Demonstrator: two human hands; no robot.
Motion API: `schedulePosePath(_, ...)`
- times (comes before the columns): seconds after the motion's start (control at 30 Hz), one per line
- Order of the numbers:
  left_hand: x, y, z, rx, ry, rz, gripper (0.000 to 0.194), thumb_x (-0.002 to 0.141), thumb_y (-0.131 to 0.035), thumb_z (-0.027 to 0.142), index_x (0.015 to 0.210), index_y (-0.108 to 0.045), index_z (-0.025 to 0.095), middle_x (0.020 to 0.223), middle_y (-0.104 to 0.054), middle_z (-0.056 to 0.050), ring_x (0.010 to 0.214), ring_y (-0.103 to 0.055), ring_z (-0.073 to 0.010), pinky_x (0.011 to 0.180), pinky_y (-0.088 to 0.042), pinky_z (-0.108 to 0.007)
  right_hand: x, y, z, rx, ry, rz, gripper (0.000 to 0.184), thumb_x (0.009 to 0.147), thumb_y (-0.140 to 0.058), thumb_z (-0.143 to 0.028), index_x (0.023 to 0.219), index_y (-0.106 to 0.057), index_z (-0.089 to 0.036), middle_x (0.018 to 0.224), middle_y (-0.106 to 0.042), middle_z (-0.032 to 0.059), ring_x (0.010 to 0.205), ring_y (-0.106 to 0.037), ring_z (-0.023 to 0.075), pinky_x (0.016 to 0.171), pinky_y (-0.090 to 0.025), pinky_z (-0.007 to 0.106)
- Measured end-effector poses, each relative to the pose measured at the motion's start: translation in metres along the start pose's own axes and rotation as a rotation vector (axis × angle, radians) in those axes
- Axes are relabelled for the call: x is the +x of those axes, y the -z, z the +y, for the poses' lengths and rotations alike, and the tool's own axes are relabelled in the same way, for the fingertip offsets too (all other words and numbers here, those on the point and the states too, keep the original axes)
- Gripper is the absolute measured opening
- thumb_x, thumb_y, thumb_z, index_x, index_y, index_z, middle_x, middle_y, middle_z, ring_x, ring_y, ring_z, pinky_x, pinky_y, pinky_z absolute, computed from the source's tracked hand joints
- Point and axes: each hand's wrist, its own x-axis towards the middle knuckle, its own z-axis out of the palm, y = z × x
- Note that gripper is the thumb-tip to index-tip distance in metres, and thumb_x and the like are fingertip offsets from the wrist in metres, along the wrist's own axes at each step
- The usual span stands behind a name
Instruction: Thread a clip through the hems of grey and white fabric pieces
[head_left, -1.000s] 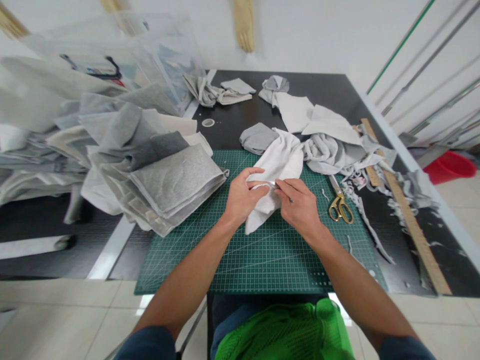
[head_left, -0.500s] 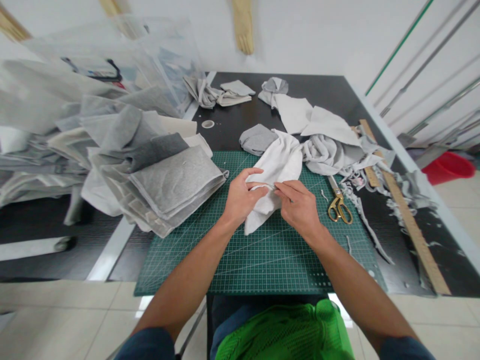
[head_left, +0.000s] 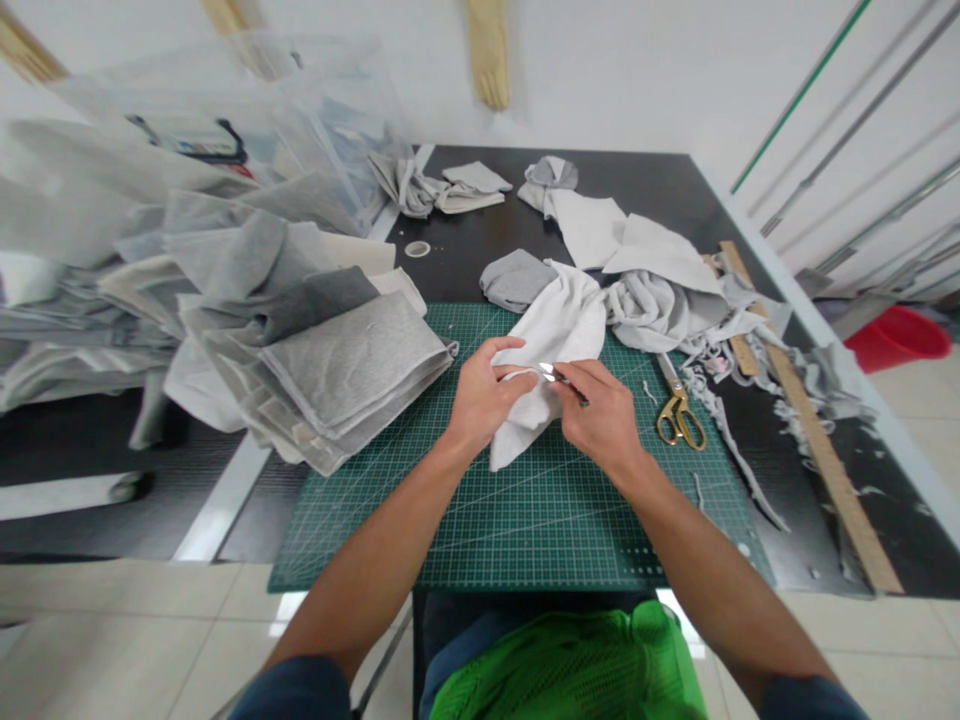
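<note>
A white piece of cloth (head_left: 562,315) lies bunched over the green cutting mat (head_left: 517,530). My left hand (head_left: 487,395) pinches its near-left part between thumb and fingers. My right hand (head_left: 600,410) is closed around small thread snips (head_left: 551,372), whose two bright blade tips point left, slightly apart, at the cloth close to my left thumb. Most of the snips' handle is hidden in my palm. Gold-handled scissors (head_left: 681,420) rest on the mat to the right of my right hand.
A tall stack of folded grey cloth (head_left: 352,360) covers the mat's left side. Beyond my hands are crumpled grey and white pieces (head_left: 652,305). Fabric scraps (head_left: 739,460) and a long wooden ruler (head_left: 825,450) lie on the right. A clear plastic box (head_left: 352,130) stands at the back left.
The snips' blades now show, slightly apart, in front of my right fingers, which have shifted a little. My left hand keeps the same hold on the cloth.
</note>
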Motion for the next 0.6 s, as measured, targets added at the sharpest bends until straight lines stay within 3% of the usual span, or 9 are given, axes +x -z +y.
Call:
schedulePosePath(0.23,0.001,0.001,0.000,0.019,0.003,0.006,0.054,0.071,-0.079,0.024,0.122,-0.061,0.020,0.083,-0.076,-0.004,0.061,-0.065,-0.0152,0.055,-0.047,-0.025,0.001,0.005,0.001,-0.020,-0.062,0.079,0.020,0.095,-0.058,-0.019,0.105,-0.075,-0.019,0.098,-0.076,0.0091,0.090,-0.071,0.0220,0.084,-0.059,0.037)
schedulePosePath(0.6,0.001,0.000,-0.001,0.022,-0.001,-0.001,0.057,0.071,-0.079,0.024,0.125,-0.060,0.020,0.085,-0.077,-0.005,0.062,-0.065,-0.0156,0.055,-0.048,-0.025,-0.004,-0.006,0.010,-0.102,0.103,0.063,0.021,0.096,-0.058,-0.019,0.110,-0.074,-0.018,0.103,-0.075,0.0115,0.097,-0.069,0.0239,0.089,-0.059,0.040)
